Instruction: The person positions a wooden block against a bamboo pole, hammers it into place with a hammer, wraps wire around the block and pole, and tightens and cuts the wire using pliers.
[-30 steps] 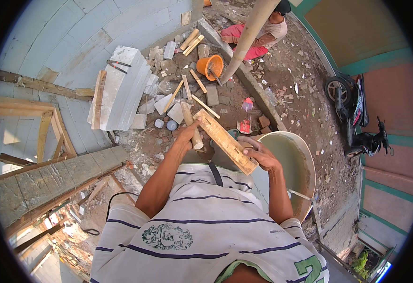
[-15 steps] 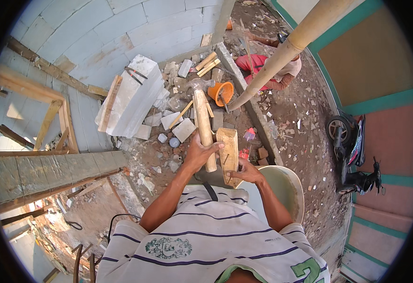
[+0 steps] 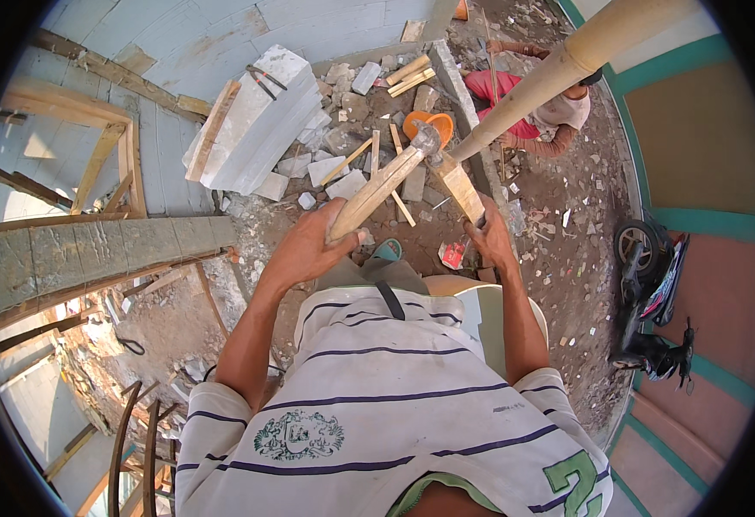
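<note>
Through my head camera, both forearms reach forward past the sides of the striped shirt point(image 3: 369, 379), elbows bent, with the hands apart and level with the claw hammer's point(image 3: 382, 190) near end. The left hand point(image 3: 315, 245) is wrapped fully around that end of the thick wooden handle, thumb lying along it; the hammer slants away to the right. The right hand point(image 3: 490, 237), right of the hammer, is closed on the near end of a squared wooden block point(image 3: 458, 187), which tilts leftward, so the two pieces converge at their far ends. The steel head overlaps the block's tip there; I cannot tell whether they touch.

Below the hammer I see a foot in a teal sandal point(image 3: 388, 250), and to its lower right the pale rim of a tub point(image 3: 536, 326). Bare dirt runs between the hands. Just beyond the hammer's head is an orange bucket point(image 3: 445, 127), with a bamboo pole point(image 3: 558, 73) slanting in close on the right. Left of the hammer, a white block stack point(image 3: 257, 129) bears pliers point(image 3: 265, 81). Rubble point(image 3: 343, 142) spreads beyond the hammer, edged by a low concrete curb point(image 3: 461, 84). Farther right of it, a co-worker point(image 3: 564, 110) sits bent forward, and a motorcycle point(image 3: 653, 297) stands by the wall.
</note>
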A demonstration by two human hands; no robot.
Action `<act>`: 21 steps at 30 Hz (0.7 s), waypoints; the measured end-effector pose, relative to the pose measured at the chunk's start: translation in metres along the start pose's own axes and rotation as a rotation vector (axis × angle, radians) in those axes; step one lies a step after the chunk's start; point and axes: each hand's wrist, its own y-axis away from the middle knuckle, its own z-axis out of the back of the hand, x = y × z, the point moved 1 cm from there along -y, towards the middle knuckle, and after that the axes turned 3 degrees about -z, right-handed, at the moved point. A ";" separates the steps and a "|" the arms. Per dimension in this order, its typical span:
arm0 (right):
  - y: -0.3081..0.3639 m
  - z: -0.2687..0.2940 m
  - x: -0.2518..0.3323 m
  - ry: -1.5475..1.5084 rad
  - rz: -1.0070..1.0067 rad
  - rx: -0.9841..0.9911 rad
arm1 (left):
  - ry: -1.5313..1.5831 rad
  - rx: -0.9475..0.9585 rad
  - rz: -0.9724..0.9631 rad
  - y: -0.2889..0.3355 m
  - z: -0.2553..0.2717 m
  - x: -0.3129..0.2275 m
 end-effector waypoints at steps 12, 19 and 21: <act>0.016 -0.007 0.015 -0.171 -0.080 0.097 | 0.036 -0.112 -0.140 0.009 -0.007 -0.001; 0.016 0.002 0.040 -0.399 -0.110 0.039 | 0.698 -0.183 -0.028 -0.034 -0.049 -0.011; 0.012 0.019 0.055 -0.401 -0.017 -0.059 | 0.768 -0.168 -0.069 -0.047 -0.059 -0.015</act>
